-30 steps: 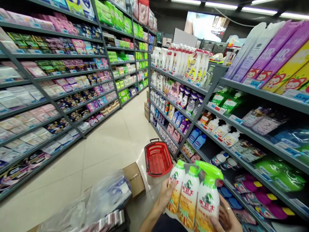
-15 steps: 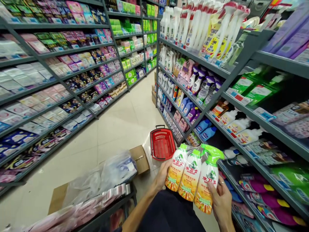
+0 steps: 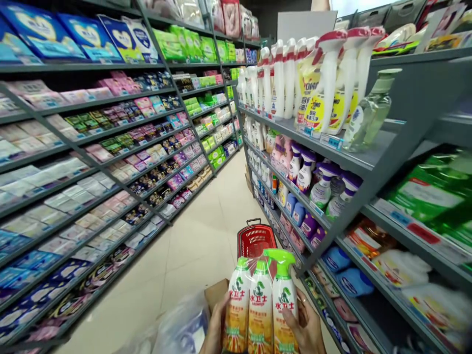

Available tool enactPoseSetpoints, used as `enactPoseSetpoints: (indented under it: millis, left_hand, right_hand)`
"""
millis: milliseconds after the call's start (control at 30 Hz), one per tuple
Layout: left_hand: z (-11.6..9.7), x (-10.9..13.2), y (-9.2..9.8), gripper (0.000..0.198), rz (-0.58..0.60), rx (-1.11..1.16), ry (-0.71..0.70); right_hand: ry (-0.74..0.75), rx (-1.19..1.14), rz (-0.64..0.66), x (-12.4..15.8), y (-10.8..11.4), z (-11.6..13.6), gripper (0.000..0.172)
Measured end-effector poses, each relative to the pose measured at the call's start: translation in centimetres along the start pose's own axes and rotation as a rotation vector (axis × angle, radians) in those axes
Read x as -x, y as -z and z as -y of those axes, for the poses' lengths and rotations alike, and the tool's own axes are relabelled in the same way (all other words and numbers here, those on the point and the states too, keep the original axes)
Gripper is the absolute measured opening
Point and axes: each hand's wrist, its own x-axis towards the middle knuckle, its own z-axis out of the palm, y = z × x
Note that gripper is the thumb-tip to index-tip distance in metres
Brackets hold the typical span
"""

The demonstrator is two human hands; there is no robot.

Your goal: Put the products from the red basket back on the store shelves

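A shrink-wrapped pack of cleaner bottles [image 3: 261, 309] with green tops is held upright at the lower middle. It has three white-and-orange bottles, the right one topped by a green spray trigger. My left hand [image 3: 216, 324] grips the pack's left side. Round the right side wraps my right hand [image 3: 306, 324], its thumb lying across the front of the spray bottle. Just beyond the pack stands a red shopping basket [image 3: 257, 236] on the floor, its lower part hidden by the bottles.
On the right, a grey shelf unit [image 3: 346, 152] carries spray bottles, detergents and a clear pump bottle [image 3: 372, 113]. Packaged paper goods fill the long shelves [image 3: 121, 118] on the left. A tiled aisle [image 3: 195, 221] runs between. A cardboard box [image 3: 216, 292] and plastic-wrapped goods [image 3: 180, 329] lie low in front.
My view has tilted up and shifted along the aisle. The pack, still in both hands, now appears lower, further left and more upright. The basket shows partly behind it.
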Motion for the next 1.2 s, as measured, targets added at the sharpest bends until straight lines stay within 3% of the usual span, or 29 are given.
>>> enactPoseSetpoints:
  millis: [200, 333, 467, 600, 700, 867, 967, 1067, 1200]
  left_hand:
    - [-5.6, -3.6, -4.3, 0.068, -0.074, -0.029, -0.15]
    - [-9.6, -6.9, -5.0, 0.062, 0.019, -0.027, -0.202]
    - [-14.8, -12.2, -4.7, 0.063, 0.162, -0.039, -0.252]
    - [-21.4, -19.4, -4.4, 0.072, 0.302, -0.095, -0.323]
    - [-27.0, -26.0, -4.7, 0.076, 0.443, -0.141, -0.356]
    - [-36.2, -37.9, -5.3, 0.088, 0.791, -0.202, -0.31]
    - [-40.8, -44.1, -5.7, 0.082, 0.985, -0.24, -0.247]
    - [-43.7, -48.4, -6.4, 0.069, 1.098, -0.272, -0.175]
    - [-45.3, -51.2, -7.8, 0.065, 1.183, -0.3, -0.187]
  right_hand:
    - [0.037, 0.063, 0.071, -9.5, -2.3, 5.5, 0.086]
    - [0.054, 0.079, 0.208, -14.7, -5.1, 8.5, 0.077]
    - [0.078, 0.099, 0.262, -18.7, -8.5, 11.3, 0.077]
    - [0.189, 0.106, 0.227, -23.2, -12.9, 13.6, 0.071]
    - [0.267, 0.087, 0.135, -27.3, -16.9, 14.4, 0.075]
    - [0.369, 0.142, -0.147, -32.8, -24.7, 14.5, 0.074]
    - [0.386, 0.143, -0.277, -35.4, -29.5, 14.5, 0.072]
    - [0.462, 0.19, -0.426, -37.3, -32.8, 15.0, 0.061]
    - [0.518, 0.335, -0.552, -38.3, -34.2, 16.0, 0.048]
